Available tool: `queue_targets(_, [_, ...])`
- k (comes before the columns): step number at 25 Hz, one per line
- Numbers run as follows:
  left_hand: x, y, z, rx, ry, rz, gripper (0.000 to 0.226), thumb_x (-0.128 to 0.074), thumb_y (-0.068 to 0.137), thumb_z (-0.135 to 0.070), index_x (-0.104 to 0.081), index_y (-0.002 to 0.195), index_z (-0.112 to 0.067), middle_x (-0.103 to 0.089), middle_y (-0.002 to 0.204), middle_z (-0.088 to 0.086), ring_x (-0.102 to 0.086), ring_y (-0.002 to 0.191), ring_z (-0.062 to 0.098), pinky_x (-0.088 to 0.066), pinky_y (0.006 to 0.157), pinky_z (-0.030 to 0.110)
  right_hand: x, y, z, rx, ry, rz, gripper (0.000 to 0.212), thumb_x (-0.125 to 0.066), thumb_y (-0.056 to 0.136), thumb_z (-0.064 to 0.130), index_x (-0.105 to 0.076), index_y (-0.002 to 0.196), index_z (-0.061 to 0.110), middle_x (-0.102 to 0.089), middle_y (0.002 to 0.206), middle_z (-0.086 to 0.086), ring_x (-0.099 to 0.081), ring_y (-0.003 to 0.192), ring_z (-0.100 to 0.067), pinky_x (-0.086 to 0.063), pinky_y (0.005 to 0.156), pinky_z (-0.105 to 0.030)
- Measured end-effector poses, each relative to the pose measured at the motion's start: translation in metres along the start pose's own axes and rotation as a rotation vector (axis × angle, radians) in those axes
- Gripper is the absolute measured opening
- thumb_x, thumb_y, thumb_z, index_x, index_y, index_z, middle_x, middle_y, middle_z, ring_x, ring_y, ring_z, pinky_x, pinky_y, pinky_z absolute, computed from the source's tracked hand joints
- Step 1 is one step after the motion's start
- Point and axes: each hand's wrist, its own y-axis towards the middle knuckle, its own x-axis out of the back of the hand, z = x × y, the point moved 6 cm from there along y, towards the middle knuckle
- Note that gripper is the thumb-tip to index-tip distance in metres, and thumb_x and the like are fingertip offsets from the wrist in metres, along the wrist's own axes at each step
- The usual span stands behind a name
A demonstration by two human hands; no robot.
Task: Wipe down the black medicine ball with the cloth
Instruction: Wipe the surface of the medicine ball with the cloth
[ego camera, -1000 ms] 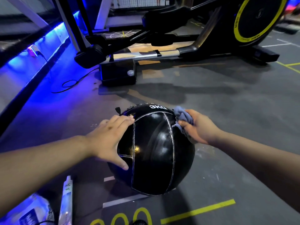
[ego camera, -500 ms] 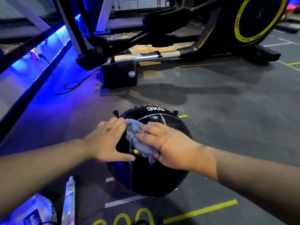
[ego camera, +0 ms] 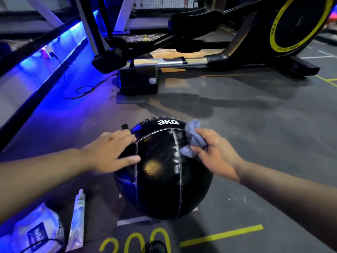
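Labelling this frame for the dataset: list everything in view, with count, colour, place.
ball: 1, black with white 3KG print, on the floor at centre
cloth: 1, blue-grey, against the ball's upper right side
exercise machine: 1, black with yellow-ringed wheel, behind the ball
cable: 1, black, looped on the floor at left
packet: 1, white, floor at bottom left
tube: 1, white, floor beside the packet
floor markings: several, yellow, near bottom edge
left hand: 1, rests flat on the ball's upper left
right hand: 1, fingers grip the cloth
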Motion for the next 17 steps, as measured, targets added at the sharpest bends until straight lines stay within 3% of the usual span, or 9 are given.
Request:
queue_targets(2, [0.011,0.003,0.010,0.084,-0.078,-0.006,0.079,-0.009,0.078,-0.084,-0.048,0.115,-0.025,-0.051,0.108,-0.009,-0.057,0.096,0.016,-0.045,0.093,0.041,-0.020,-0.018,0.040,0.196,-0.153,0.061,0.056,-0.071,0.074,0.018,-0.057,0.127,0.012,-0.059,0.128,-0.011,-0.053,0.118,-0.029,-0.040,0.103,-0.029])
queue_targets(4, [0.010,0.012,0.008,0.122,-0.134,0.011,0.073,-0.011,0.081,-0.075,-0.042,0.129,-0.029,-0.047,0.132,-0.009,-0.054,0.114,0.016,-0.041,0.102,0.043,-0.042,-0.030,0.072,0.395,-0.329,0.108,0.073,-0.078,0.062,0.023,-0.057,0.130,0.008,-0.059,0.130,-0.017,-0.050,0.123,-0.032,-0.043,0.105,-0.038])
queue_targets(6, [0.002,0.020,0.001,0.130,-0.158,0.031,0.069,-0.012,0.085,-0.066,-0.035,0.139,-0.031,-0.039,0.146,-0.008,-0.047,0.129,0.022,-0.037,0.107,0.045,-0.064,-0.042,0.101,0.613,-0.459,0.177,0.077,-0.077,0.059,0.027,-0.056,0.129,0.006,-0.060,0.129,-0.018,-0.052,0.123,-0.032,-0.044,0.105,-0.042])
queue_targets(8, [-0.004,0.019,0.000,0.179,-0.139,0.030,0.056,-0.019,0.094,-0.055,-0.033,0.141,-0.029,-0.036,0.147,-0.005,-0.046,0.125,0.030,-0.036,0.107,0.044,-0.076,-0.051,0.115,0.759,-0.465,0.234,0.070,-0.065,0.069,0.026,-0.049,0.135,0.007,-0.053,0.136,-0.021,-0.049,0.128,-0.034,-0.037,0.111,-0.043])
queue_targets(12, [0.001,0.007,-0.004,0.149,-0.087,-0.066,0.071,-0.007,0.083,-0.051,-0.038,0.140,-0.022,-0.040,0.142,0.000,-0.048,0.113,0.030,-0.029,0.102,0.031,-0.066,-0.036,0.087,0.662,-0.374,0.157,0.074,-0.077,0.069,0.026,-0.050,0.136,0.011,-0.052,0.138,-0.019,-0.049,0.128,-0.032,-0.036,0.112,-0.039])
queue_targets(17, [-0.002,0.013,-0.005,0.155,-0.119,-0.044,0.074,-0.011,0.080,-0.068,-0.031,0.141,-0.031,-0.030,0.144,-0.014,-0.038,0.124,0.018,-0.036,0.101,0.034,-0.030,0.007,0.040,0.250,0.066,0.025,0.046,-0.069,0.081,0.021,-0.061,0.125,0.010,-0.062,0.121,-0.009,-0.056,0.113,-0.021,-0.041,0.102,-0.025])
